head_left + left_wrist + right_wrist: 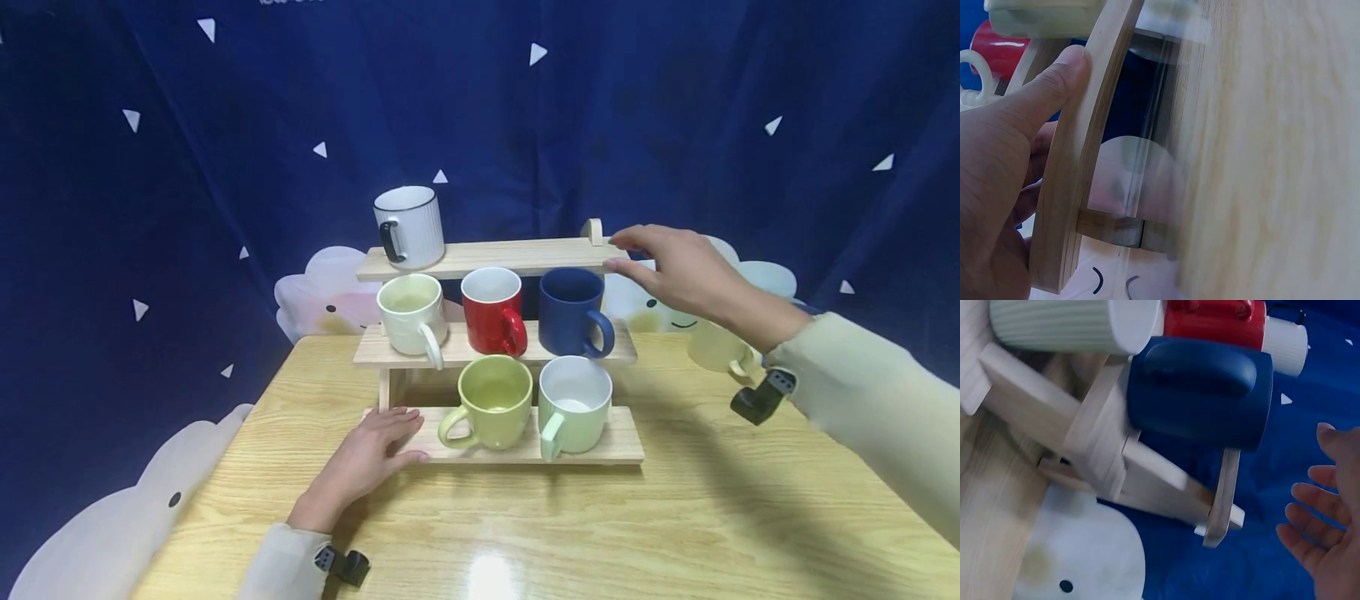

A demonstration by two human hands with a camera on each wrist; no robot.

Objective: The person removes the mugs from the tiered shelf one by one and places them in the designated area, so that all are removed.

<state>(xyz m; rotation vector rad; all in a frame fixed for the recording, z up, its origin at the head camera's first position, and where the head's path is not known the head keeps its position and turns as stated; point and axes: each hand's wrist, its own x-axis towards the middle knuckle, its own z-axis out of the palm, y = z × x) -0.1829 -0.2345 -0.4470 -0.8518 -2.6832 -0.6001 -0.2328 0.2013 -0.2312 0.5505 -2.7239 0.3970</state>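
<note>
A three-tier wooden rack [525, 258] stands on the table, loaded with mugs. My left hand [367, 454] holds the left end of its bottom board, thumb along the front edge and fingers over the top; the left wrist view shows the thumb on the board [1079, 144]. Near the right end of the top board is my right hand [678, 267], fingers spread and loosely bent. In the right wrist view this hand [1329, 506] is apart from the rack and holds nothing. A white ribbed mug [416, 229] with black rim and handle sits at the top left.
The middle tier bears a cream mug [408, 321], a red mug [487, 321] and a dark blue mug [566, 312]. Below are an olive-green mug [498, 404] and a pale mint mug [581, 408]. A pale yellow mug [708, 346] stands behind the right forearm.
</note>
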